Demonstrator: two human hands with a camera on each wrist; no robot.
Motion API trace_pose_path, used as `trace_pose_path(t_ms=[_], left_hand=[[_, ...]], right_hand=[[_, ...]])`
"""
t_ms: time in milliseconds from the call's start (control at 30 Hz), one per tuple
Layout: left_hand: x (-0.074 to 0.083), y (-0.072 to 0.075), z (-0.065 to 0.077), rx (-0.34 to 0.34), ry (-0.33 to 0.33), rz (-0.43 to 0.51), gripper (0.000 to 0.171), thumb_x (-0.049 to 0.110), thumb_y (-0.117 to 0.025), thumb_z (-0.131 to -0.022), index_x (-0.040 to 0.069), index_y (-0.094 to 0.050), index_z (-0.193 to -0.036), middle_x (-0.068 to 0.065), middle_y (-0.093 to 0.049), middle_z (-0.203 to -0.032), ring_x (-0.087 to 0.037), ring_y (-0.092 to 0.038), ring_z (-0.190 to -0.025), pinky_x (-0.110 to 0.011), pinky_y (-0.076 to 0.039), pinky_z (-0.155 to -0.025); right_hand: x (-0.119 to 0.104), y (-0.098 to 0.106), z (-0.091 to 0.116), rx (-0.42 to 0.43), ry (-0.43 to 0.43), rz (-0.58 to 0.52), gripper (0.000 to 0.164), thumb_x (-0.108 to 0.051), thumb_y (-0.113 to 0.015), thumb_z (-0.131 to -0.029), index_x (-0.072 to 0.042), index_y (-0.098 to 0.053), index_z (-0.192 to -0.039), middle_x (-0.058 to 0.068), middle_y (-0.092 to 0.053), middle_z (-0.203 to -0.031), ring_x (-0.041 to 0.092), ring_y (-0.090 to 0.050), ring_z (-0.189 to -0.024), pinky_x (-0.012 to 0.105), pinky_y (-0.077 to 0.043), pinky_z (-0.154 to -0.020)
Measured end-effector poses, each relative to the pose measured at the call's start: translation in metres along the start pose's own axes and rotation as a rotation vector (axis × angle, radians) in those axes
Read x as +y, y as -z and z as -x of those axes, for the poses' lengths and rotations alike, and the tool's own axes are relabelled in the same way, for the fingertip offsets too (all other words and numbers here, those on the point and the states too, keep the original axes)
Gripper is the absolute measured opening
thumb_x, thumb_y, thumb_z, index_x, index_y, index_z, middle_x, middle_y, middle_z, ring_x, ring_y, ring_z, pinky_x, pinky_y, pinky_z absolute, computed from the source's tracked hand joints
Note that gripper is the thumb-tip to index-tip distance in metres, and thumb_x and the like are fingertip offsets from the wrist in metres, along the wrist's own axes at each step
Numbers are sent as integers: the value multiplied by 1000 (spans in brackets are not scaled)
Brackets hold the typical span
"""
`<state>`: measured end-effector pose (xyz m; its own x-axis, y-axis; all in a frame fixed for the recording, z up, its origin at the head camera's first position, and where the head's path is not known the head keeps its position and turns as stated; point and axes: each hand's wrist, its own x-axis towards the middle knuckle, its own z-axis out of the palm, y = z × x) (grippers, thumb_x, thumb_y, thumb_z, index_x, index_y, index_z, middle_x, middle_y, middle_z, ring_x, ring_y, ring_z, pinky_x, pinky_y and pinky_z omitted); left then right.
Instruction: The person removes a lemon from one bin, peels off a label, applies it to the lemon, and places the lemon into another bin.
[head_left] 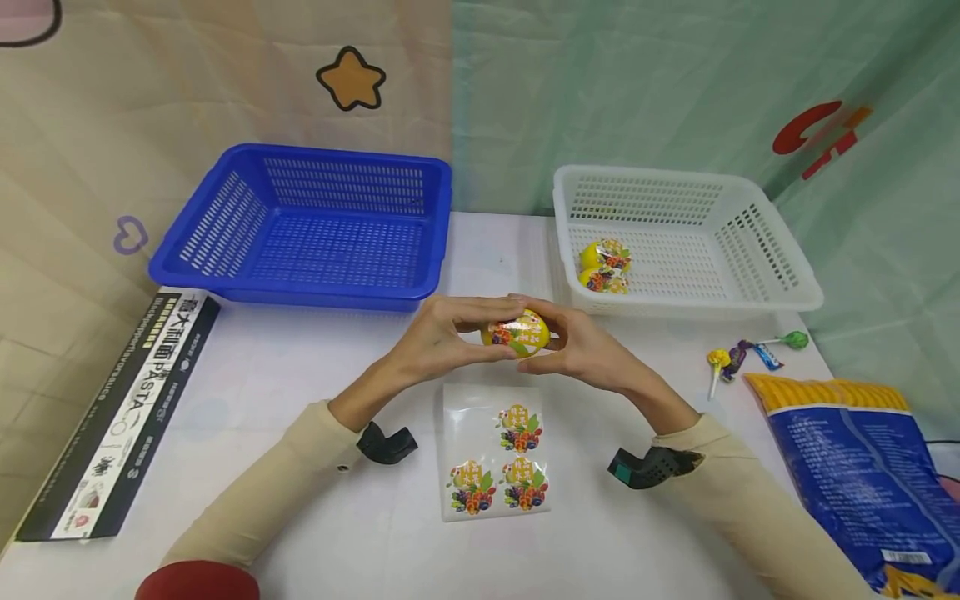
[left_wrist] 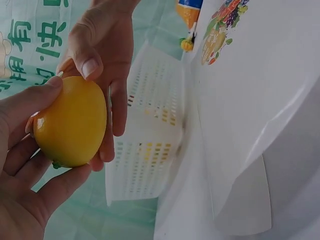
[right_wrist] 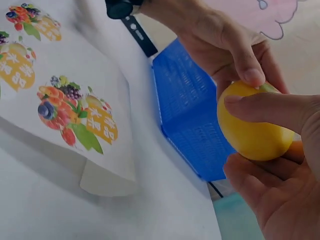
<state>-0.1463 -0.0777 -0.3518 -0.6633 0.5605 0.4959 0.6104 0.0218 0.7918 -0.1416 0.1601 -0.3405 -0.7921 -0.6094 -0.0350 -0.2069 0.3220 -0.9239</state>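
Between both hands, over the table's middle, is an oval yellow fruit [head_left: 525, 340] with a small green tip, which shows in the left wrist view [left_wrist: 72, 122]. A colourful fruit-print sticker [head_left: 504, 332] lies on its upper side. My left hand [head_left: 442, 337] grips it from the left, thumb and fingers around it. From the right, my right hand [head_left: 585, 343] holds its other end, with the thumb [right_wrist: 270, 108] across its yellow skin. Below the hands lies a sticker sheet [head_left: 470, 421] bearing three printed stickers and a blank upper left part.
A white basket [head_left: 795, 279] at the back right contains two yellow stickered fruits [head_left: 591, 254]. A blue basket [head_left: 337, 292] stands back left, near a long black PASTA box [head_left: 120, 417]. Several wrapped sweets [head_left: 737, 360] and a blue-yellow packet [head_left: 855, 467] lie at right.
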Motion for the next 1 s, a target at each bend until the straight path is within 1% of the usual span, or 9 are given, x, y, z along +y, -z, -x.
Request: trace_pose_path(t_ms=[67,133,300,400,600,667,800,900,1000], left_hand=[[1,1,0,4,2,-6,50,3,-85,-74,2,-68,-122,-8,-65,-128,-18,-61,-118,-30,-57,-87],[1,2,0,10,7,-7,50,5,-85,-75,2,-69,-122,-7,-65,-128,-18,-62,-117,-30,-57,-86],[-1,4,1,16,25,18,49,6,-85,-76,1,-69,-122,-7,-65,-127,-17,-63,-115,-30,-57,-87],[-2,5,1,14,23,23,48,5,-84,-76,1,-68,-122,-7,-65,-128,-18,-64,-115,-31,-57,-86],[-4,6,3,12,24,18,48,6,-84,-76,2,-69,-122,-6,-65,-128,-17,-63,-116,-31,-57,-85],[-4,6,3,15,28,12,48,7,-85,-76,3,-69,-122,-5,-65,-128,-16,-62,-117,-31,-58,-84],[-5,7,3,16,30,1,48,8,-85,-76,3,-69,-121,-4,-65,-128,-16,-61,-118,-31,-58,-83],[-6,7,3,12,31,-2,48,8,-85,-76,3,-69,-121,-5,-65,-128,-16,-61,-119,-31,-58,-83],[-6,7,3,13,28,-8,47,8,-85,-76,3,-69,-121,-5,-65,-128,-16,-61,-119,-30,-58,-83]], right_hand=[[0,7,3,-8,-1,46,82,-13,-78,-84,-12,-34,-153,-1,-36,-155,18,-42,-136,42,-43,-107],[2,16,7,-1,11,82,79,-16,-78,-85,-11,-37,-152,0,-36,-156,18,-37,-140,41,-38,-111],[11,46,23,90,65,32,63,-4,-74,-87,0,-47,-144,14,-45,-149,29,-43,-137,33,-44,-105],[15,67,35,196,73,-13,55,2,-70,-88,3,-51,-139,19,-50,-143,30,-51,-130,28,-49,-98],[17,113,63,445,64,-107,46,4,-67,-90,2,-57,-135,7,-64,-130,13,-61,-117,17,-51,-90],[20,133,73,520,44,-74,45,1,-66,-92,0,-57,-136,1,-65,-129,8,-60,-116,13,-49,-90],[33,171,95,692,-60,-56,47,-7,-67,-93,-8,-57,-139,-7,-63,-132,3,-55,-120,9,-41,-97],[45,194,112,812,-123,-153,50,-10,-68,-93,-13,-54,-142,-8,-57,-139,4,-51,-126,9,-34,-104],[56,212,126,900,-195,-229,57,-12,-69,-93,-19,-50,-145,-9,-48,-148,3,-41,-136,9,-27,-108]])
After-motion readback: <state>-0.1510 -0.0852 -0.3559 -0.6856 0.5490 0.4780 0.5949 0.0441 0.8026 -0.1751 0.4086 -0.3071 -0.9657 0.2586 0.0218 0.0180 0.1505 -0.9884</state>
